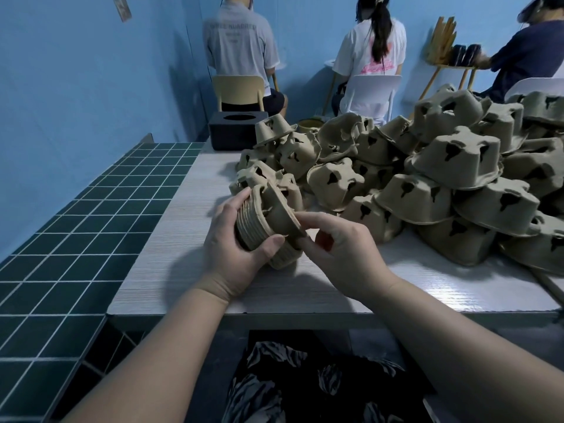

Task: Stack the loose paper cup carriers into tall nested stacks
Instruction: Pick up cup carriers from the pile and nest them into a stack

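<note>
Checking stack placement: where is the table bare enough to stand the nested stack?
Bare tabletop runs along the left edge beside the green tiles, from the black box to the near edge under the hands. The loose carrier pile crowds the right and far side.

I'm seeing a pale wood-grain table [171,239]. A heap of loose cup carriers [427,184] is lying on it. A black box [236,129] is sitting at its far edge.

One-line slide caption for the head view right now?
Left hand grips a nested stack of carriers while the right hand pinches its top rim, beside the loose carrier pile.
</note>
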{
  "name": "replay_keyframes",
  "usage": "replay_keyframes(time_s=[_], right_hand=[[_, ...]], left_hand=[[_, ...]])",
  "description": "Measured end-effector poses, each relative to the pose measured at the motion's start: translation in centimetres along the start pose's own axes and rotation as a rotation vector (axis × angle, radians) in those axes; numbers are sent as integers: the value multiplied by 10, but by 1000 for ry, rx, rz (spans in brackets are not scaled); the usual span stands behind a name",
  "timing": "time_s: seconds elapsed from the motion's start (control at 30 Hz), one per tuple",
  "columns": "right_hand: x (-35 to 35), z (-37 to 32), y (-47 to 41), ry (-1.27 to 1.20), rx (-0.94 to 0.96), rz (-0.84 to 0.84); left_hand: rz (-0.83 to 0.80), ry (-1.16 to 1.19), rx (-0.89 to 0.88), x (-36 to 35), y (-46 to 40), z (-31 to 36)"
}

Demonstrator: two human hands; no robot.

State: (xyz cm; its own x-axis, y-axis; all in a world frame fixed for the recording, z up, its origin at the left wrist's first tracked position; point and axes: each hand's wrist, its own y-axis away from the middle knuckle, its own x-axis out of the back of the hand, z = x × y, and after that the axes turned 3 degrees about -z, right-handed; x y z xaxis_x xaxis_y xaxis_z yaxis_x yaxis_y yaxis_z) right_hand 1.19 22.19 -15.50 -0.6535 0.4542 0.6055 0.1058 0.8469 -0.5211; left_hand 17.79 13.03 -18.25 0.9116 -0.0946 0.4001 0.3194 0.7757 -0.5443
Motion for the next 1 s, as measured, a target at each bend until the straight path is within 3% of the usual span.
replay_keyframes(time_s=[0.43,0.77,1.0], right_hand=[[-7,-2,-5,10,-5,-190],[-19,13,-62,117,-199,-25],[-53,31,-97,386,-61,-133]], left_hand=[[4,13,23,3,0,-3],[96,-18,148,50,0,-28],[102,19,132,49,1,-28]])
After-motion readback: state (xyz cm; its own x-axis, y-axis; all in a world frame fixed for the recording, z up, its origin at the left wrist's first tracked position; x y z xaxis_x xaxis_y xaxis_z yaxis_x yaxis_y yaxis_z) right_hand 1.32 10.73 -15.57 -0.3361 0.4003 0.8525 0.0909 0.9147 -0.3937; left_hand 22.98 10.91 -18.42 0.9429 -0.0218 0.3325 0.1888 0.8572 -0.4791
